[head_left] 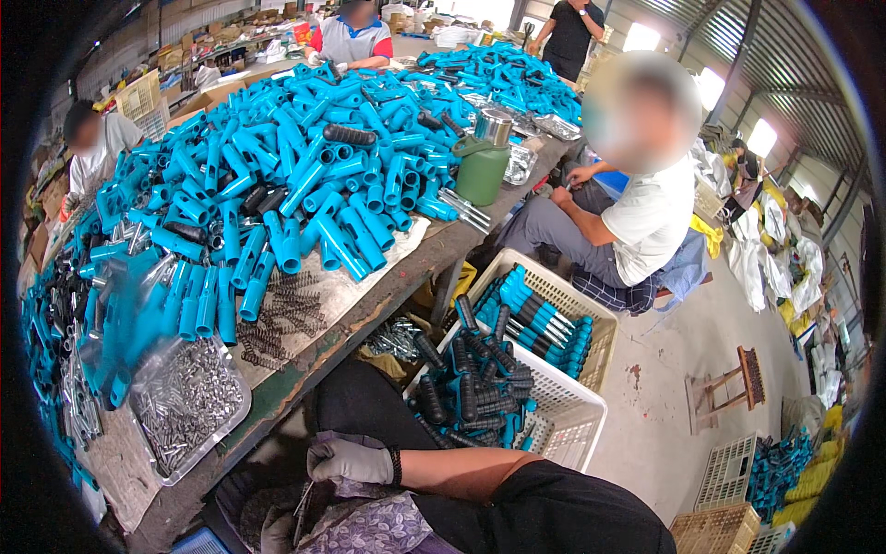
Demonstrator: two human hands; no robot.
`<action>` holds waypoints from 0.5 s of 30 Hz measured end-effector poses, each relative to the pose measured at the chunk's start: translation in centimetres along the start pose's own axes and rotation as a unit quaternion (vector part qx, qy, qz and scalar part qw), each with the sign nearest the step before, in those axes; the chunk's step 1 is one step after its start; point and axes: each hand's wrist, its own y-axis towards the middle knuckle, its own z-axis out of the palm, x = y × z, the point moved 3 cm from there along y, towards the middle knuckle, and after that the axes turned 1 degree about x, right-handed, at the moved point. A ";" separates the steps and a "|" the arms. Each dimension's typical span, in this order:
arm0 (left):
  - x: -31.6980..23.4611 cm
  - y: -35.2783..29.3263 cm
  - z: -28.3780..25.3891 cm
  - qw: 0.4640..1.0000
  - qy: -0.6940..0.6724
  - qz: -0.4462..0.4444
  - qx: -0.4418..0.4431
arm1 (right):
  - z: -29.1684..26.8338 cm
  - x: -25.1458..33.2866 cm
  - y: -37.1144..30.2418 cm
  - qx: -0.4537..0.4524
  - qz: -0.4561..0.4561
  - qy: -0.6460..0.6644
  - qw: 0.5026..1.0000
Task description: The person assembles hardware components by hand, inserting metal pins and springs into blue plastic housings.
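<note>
1. The right hand (355, 460), in a pale grey glove with a dark bracelet at the wrist, is curled with its fingertips drawn together; whether they pinch anything, I cannot tell.
2. The left hand (277, 533), also gloved, sits low at the picture's lower edge, half lost in shadow; its grip cannot be made out.
3. A thin metal piece (302, 510) is between the two hands, above the patterned purple cloth (378, 531) over the person's lap.
4. On the workbench (392, 291) ahead lie a metal tray (245, 406) of small metal pins, dark coil springs (281, 319) and a large heap of turquoise plastic handles (314, 175).
5. A green flask (482, 171) stands upright beside the heap.
6. Right of the bench, a white plastic crate (591, 420) contains black ribbed grips (475, 392); a cream crate (600, 323) just beyond holds turquoise-and-black tools (535, 319).
7. A co-worker in a white shirt (651, 226) sits past the crates.
</note>
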 end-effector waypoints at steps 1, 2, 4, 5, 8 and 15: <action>0.0 -0.1 0.0 1.000 0.000 0.000 0.000 | 0.1 0.2 0.0 0.002 -0.001 -0.001 1.000; 0.0 -0.2 0.0 1.000 0.001 0.000 0.000 | 0.1 0.3 0.0 0.004 -0.002 -0.001 1.000; 0.0 -0.3 0.0 1.000 0.002 0.000 -0.001 | 0.2 0.3 0.1 0.004 -0.002 -0.012 1.000; 0.0 -0.4 0.0 1.000 0.002 0.001 -0.001 | 0.2 0.3 0.1 0.003 -0.002 -0.023 1.000; 0.1 -0.8 -0.1 1.000 0.003 0.002 -0.002 | 0.2 0.2 0.2 0.017 -0.004 -0.034 0.999; 0.4 -1.4 -0.1 1.000 0.005 0.007 -0.004 | 0.1 0.2 0.1 0.012 0.021 -0.050 0.998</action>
